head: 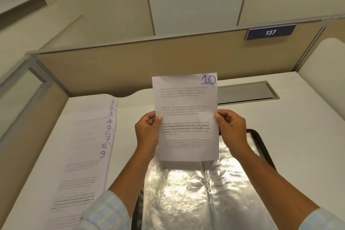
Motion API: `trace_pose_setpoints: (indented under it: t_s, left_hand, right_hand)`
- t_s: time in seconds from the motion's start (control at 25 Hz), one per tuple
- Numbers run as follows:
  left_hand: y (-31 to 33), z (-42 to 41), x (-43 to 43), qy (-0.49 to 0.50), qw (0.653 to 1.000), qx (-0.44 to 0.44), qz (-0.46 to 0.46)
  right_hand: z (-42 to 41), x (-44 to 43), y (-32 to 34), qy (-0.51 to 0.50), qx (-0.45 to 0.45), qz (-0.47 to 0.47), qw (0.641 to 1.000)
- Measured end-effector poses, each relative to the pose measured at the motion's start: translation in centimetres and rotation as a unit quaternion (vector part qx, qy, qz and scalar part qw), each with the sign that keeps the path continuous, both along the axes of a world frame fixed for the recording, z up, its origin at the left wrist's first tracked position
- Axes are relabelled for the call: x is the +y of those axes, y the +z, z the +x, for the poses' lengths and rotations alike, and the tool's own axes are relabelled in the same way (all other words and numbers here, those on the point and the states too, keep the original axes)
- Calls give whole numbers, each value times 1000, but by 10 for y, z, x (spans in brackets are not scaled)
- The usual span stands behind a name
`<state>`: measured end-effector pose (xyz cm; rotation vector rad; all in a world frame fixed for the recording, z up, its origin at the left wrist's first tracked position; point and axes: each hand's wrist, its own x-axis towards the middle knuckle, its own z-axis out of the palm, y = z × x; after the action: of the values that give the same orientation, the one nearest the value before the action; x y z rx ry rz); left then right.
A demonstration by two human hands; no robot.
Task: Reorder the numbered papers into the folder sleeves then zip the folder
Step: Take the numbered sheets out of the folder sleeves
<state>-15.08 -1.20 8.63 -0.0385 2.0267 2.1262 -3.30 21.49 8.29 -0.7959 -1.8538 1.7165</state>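
A fanned pile of papers (87, 147) lies flat on the white desk (308, 136), at about nine o'clock from the raised sheet. Handwritten numbers run down the pile's right edge: 3, 2, 1, 4, one I cannot read, then 6, 7, 5 and 9.

The left hand (147, 130) pinches the left edge of the sheet marked 10 (186, 117), thumb on the printed face and the other fingers curled behind it. The sheet stands upright in the air above the desk, its number at the one o'clock corner and four blocks of print below.

At six o'clock under the sheet, the open folder (242, 183) lies on the desk, its clear sleeves shiny and crinkled, with a black border showing along its right side. A metal spine (210, 196) runs down its middle.

The right hand (231, 129) holds the sheet's right edge the same way, thumb in front and fingers wrapped behind.

At two o'clock from the sheet, a grey cable flap (246, 91) sits in the desk. Higher, at one o'clock, a dark blue sign (270, 32) on the partition reads 137.
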Motion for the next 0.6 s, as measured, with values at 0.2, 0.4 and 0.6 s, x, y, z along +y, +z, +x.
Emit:
trace_pose_setpoints:
  t_s: [0.2, 0.4, 0.6]
  left_hand:
    - [-20, 3, -81, 13, 994, -54, -89]
    - [-49, -7, -167, 11, 974, -107, -201]
    - [-73, -15, -255, 22, 957, -120, -264]
  right_hand:
    - [2, -79, -32, 0, -69, -42, 997]
    - [2, -168, -59, 44, -137, -56, 988]
    - [-9, -247, -78, 97, -193, -64, 974]
